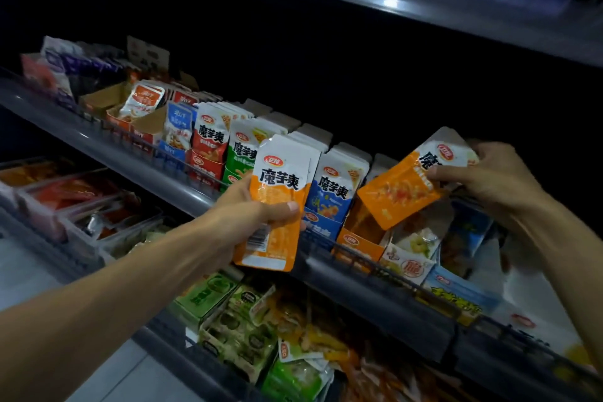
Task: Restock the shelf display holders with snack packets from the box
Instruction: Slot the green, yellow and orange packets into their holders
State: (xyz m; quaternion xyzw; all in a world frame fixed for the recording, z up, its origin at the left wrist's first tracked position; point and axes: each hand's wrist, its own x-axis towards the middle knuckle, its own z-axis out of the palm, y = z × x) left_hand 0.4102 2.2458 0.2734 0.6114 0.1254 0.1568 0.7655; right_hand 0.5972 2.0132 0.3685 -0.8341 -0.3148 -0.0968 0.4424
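Note:
My left hand grips a stack of orange-and-white snack packets, held upright in front of the middle shelf. My right hand pinches another orange packet by its white top, tilted over the orange display holder on that shelf. The holder's inside looks mostly empty. Beside it stand holders with blue packets, green packets and red packets. No box is in view.
A dark shelf rail runs along the front of the middle shelf. More holders sit further left. The lower shelf holds green boxes and loose packets. Blue and yellow packs lie at right.

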